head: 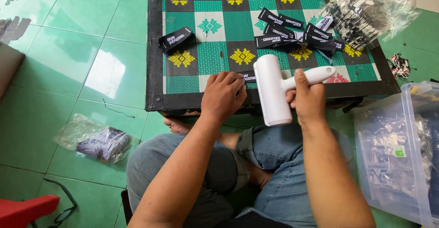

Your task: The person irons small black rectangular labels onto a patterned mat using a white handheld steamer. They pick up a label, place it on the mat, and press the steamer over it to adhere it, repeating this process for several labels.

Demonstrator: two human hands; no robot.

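- On the low table (pixel 155 49) with its green, grey and yellow patterned top, the left hand (pixel 222 95) lies knuckles up, fingers curled down onto one black woven label (pixel 249 76) at the near edge; only the label's right end shows past the fingers
- Right hand (pixel 307 101) is clamped around the white handle of a white roller (pixel 272 90), thumb laid along the handle, the drum standing just right of the left hand and over the table's near edge
- Both hands sit close together but do not touch
- At the right, a clear plastic bin (pixel 420 91) rests on the floor, filled with small see-through packets; what is inside them is too blurred to tell
- At the table's far right corner, a clear plastic bag (pixel 366 8) bulges with black-and-white labels
- Beside that bag, a loose heap of black labels (pixel 297 33) with white lettering spreads across the top
- Near the far left, a small neat stack of black labels (pixel 177 39) lies apart from the heap
- Left of the person's knee, a crumpled clear bag (pixel 96 141) holding dark, purplish pieces lies on the green tiled floor (pixel 59 63)
- Past the table's right end, a few stray labels (pixel 399 65) lie on the tiles
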